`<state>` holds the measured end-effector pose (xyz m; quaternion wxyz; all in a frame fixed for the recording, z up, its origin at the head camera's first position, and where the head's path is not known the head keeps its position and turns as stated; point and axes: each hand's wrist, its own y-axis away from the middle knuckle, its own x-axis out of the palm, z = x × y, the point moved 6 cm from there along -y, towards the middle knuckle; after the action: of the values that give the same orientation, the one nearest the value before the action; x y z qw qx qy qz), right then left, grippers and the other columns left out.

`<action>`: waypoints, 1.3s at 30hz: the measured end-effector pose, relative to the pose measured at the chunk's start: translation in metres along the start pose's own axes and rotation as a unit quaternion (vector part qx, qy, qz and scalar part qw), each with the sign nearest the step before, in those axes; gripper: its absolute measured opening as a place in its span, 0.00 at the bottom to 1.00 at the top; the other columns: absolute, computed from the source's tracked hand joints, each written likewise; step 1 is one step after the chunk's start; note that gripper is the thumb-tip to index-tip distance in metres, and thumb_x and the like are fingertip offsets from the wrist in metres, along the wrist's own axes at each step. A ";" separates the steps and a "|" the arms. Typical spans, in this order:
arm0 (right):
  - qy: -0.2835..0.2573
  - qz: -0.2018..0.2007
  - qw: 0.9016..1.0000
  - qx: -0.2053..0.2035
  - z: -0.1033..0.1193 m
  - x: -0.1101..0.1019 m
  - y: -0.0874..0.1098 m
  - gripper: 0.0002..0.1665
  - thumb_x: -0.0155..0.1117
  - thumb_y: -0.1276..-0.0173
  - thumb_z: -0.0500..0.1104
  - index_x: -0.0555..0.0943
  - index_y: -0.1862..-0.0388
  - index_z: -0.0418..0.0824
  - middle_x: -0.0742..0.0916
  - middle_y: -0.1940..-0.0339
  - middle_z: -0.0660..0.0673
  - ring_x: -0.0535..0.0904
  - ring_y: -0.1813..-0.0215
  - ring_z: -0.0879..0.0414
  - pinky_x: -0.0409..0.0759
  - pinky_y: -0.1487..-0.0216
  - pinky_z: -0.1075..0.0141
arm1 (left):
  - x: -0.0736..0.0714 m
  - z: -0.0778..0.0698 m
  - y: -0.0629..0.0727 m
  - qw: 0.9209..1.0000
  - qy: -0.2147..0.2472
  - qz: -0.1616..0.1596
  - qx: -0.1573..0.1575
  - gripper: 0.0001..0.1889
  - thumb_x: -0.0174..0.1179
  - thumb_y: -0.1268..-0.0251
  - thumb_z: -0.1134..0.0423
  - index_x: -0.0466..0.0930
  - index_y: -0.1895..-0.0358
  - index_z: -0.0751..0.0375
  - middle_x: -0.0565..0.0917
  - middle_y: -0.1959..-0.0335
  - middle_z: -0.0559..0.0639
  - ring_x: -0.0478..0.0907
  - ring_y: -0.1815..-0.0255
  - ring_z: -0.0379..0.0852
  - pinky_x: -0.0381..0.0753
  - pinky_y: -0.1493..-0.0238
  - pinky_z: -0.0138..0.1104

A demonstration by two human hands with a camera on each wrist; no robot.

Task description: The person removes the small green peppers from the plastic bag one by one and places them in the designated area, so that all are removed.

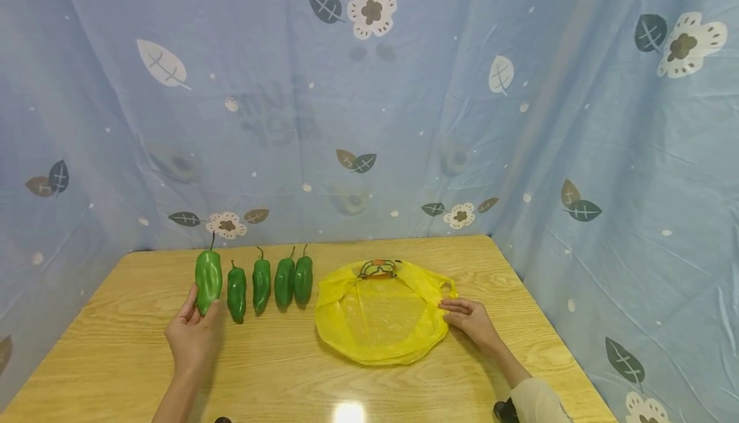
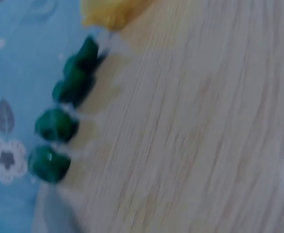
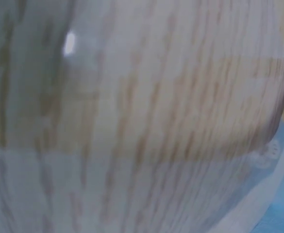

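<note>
My left hand (image 1: 192,339) holds a green pepper (image 1: 208,282) by its lower end, thumb on one side and fingers on the other, with the stem pointing up. To its right, several more green peppers (image 1: 236,294) lie in a row, stems toward the curtain; the left wrist view shows these other peppers (image 2: 53,124) end-on. A yellow plastic bag (image 1: 375,353) lies spread on the table with its mouth wide open. My right hand (image 1: 472,321) grips the bag's right edge, just below a handle loop.
The wooden table (image 1: 277,371) runs back to a blue patterned curtain (image 1: 369,102), which also hangs along both sides. A small dark round thing (image 1: 222,420) shows at the front edge. A dark object (image 1: 505,410) sits by the right sleeve.
</note>
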<state>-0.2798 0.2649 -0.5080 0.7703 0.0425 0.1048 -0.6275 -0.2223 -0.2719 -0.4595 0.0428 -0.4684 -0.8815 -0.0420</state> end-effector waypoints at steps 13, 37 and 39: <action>0.002 -0.004 1.000 0.004 0.000 -0.001 0.001 0.25 0.63 0.34 0.32 0.71 0.41 0.20 0.79 0.45 0.25 0.81 0.45 0.47 0.82 0.50 0.72 | -0.027 0.023 -0.023 0.994 -0.077 0.019 -0.071 0.35 0.54 0.30 0.65 0.46 0.26 0.58 0.51 0.26 0.62 0.52 0.27 0.55 0.66 0.43 0.16; 0.153 -0.024 0.987 -0.047 0.018 -0.004 0.002 0.35 0.66 0.41 0.26 0.69 0.34 0.28 0.74 0.37 0.26 0.82 0.52 0.38 0.86 0.57 0.64 | -0.025 0.025 -0.018 0.962 -0.242 0.118 -0.046 0.41 0.56 0.33 0.68 0.37 0.26 0.69 0.45 0.27 0.69 0.48 0.28 0.68 0.56 0.29 0.52; 0.241 -0.040 0.967 -0.075 0.027 -0.003 0.001 0.37 0.69 0.43 0.27 0.69 0.34 0.29 0.74 0.38 0.26 0.83 0.55 0.37 0.87 0.60 0.61 | -0.023 0.021 -0.019 0.953 -0.267 0.135 -0.036 0.42 0.56 0.32 0.65 0.35 0.27 0.70 0.42 0.27 0.70 0.45 0.27 0.68 0.53 0.28 0.53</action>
<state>-0.2763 0.2622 -0.4807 0.6973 0.1304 0.3360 -0.6196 -0.2259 -0.2990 -0.4837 -0.2057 -0.5788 -0.7869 0.0586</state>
